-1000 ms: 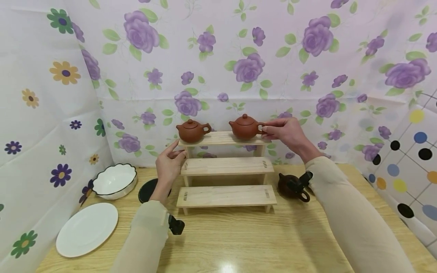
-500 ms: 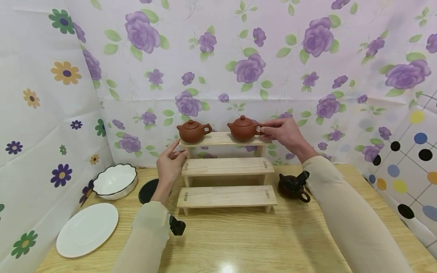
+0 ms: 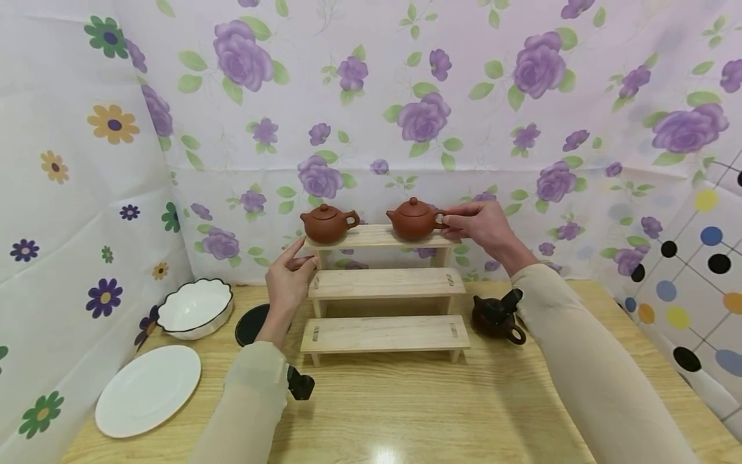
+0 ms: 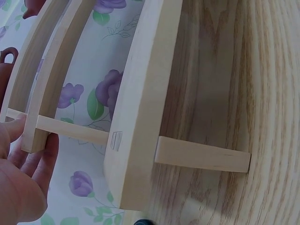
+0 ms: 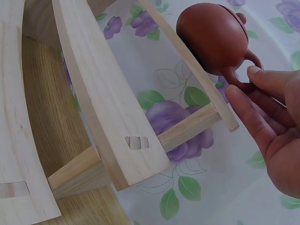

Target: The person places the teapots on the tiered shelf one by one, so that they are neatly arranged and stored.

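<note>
A reddish-brown clay teapot (image 3: 414, 219) sits at the right of the top board of a three-tier wooden display stand (image 3: 385, 282). My right hand (image 3: 481, 227) pinches its handle between thumb and fingers, as the right wrist view shows up close. At the left end of the same board is a similar clay teapot (image 3: 324, 223), its handle facing right. My left hand (image 3: 286, 277) grips the stand's left side near the top and middle tiers; in the left wrist view its thumb and fingers lie around the end of a board (image 4: 40, 126).
A dark teapot (image 3: 491, 316) stands on the table (image 3: 382, 406) right of the stand, partly covered by the wrist camera. To the left are a scalloped white bowl (image 3: 196, 309), a white plate (image 3: 147, 391) and a black round dish (image 3: 250, 324). Flowered cloth (image 3: 359, 77) hangs behind.
Over the last second the right teapot has shifted slightly left along the top board, with my right hand on its handle. My left hand has kept its place on the stand.
</note>
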Demonstrator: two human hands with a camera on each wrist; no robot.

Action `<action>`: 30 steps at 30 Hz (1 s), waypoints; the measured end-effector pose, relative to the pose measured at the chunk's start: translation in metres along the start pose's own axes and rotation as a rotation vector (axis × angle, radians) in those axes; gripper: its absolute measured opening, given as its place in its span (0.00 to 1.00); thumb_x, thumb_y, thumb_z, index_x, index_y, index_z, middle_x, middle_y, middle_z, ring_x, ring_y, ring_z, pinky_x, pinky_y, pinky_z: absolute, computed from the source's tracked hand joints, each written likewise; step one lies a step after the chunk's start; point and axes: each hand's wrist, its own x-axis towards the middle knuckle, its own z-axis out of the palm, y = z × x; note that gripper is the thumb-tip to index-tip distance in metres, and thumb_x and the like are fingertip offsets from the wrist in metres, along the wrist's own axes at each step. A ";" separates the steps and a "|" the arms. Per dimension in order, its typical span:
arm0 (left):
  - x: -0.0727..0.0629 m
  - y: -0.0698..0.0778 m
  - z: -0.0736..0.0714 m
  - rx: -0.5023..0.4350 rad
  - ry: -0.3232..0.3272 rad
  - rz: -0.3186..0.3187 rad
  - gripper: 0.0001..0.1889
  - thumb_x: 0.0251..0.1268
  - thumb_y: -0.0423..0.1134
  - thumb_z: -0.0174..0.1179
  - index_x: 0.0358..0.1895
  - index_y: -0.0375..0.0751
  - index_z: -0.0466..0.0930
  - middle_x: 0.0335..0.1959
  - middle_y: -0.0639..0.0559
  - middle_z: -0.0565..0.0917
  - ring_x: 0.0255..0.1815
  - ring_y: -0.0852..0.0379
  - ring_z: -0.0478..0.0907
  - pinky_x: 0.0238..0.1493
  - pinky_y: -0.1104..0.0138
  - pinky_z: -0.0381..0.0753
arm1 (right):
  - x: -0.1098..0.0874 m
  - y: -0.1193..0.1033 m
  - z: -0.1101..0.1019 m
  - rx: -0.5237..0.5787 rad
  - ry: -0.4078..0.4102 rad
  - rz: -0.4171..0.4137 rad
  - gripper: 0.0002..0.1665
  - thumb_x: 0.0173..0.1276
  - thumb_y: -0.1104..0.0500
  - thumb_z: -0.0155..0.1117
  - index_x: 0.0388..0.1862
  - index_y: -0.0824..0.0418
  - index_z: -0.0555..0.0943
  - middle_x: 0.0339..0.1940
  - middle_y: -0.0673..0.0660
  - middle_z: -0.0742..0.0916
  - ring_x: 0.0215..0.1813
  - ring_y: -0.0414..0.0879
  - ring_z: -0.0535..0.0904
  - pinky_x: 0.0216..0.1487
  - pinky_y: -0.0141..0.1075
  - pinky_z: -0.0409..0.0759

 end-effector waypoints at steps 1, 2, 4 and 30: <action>0.000 0.000 0.000 0.001 0.001 -0.001 0.27 0.75 0.38 0.68 0.74 0.59 0.78 0.51 0.40 0.91 0.37 0.62 0.85 0.24 0.71 0.69 | 0.000 0.000 0.001 0.005 0.007 0.009 0.24 0.77 0.67 0.66 0.65 0.83 0.78 0.37 0.51 0.92 0.35 0.42 0.93 0.44 0.35 0.89; -0.001 0.000 -0.001 0.000 0.002 -0.002 0.27 0.75 0.38 0.68 0.74 0.59 0.78 0.51 0.40 0.91 0.35 0.64 0.84 0.24 0.71 0.68 | 0.001 0.000 0.001 0.012 0.014 0.018 0.24 0.77 0.67 0.66 0.65 0.83 0.78 0.36 0.51 0.92 0.35 0.42 0.93 0.44 0.35 0.89; -0.001 -0.001 -0.001 -0.001 0.000 -0.001 0.27 0.75 0.39 0.68 0.74 0.59 0.78 0.51 0.39 0.91 0.32 0.68 0.82 0.23 0.70 0.67 | 0.001 0.000 0.002 0.021 0.024 0.034 0.25 0.76 0.68 0.66 0.66 0.83 0.77 0.36 0.51 0.92 0.34 0.42 0.93 0.43 0.34 0.89; -0.002 0.001 0.000 0.005 0.001 0.005 0.27 0.75 0.38 0.67 0.75 0.59 0.78 0.52 0.39 0.91 0.36 0.64 0.84 0.25 0.72 0.69 | -0.005 0.006 -0.002 -0.153 0.072 0.051 0.23 0.75 0.56 0.72 0.62 0.67 0.86 0.45 0.51 0.88 0.21 0.38 0.75 0.26 0.34 0.72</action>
